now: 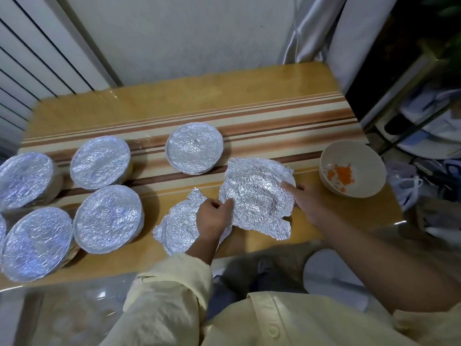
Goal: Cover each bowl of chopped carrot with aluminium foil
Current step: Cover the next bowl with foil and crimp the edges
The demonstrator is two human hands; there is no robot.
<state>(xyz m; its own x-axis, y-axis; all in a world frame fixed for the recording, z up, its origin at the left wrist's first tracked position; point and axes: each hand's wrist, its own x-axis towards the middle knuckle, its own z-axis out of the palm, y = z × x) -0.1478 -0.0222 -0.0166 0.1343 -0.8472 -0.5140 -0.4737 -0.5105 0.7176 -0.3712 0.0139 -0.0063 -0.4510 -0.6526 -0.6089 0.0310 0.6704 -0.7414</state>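
A crumpled foil sheet [258, 198] lies draped over a bowl in the middle of the table. My left hand [212, 216] pinches its left edge. On its right edge my right hand [303, 198] presses down with the fingers. A second loose foil sheet [178, 227] lies on the table under my left wrist. An uncovered cream bowl [353, 168] with a little chopped carrot [340, 174] stands at the right. Several foil-covered bowls stand to the left, one [194, 148] just behind the sheet and another [108, 218] at front left.
The table [174, 106] has a yellow and brown striped top. Its right edge lies just past the uncovered bowl, with a rack of clutter [411, 126] beyond. A white wall and a radiator [37, 61] stand behind.
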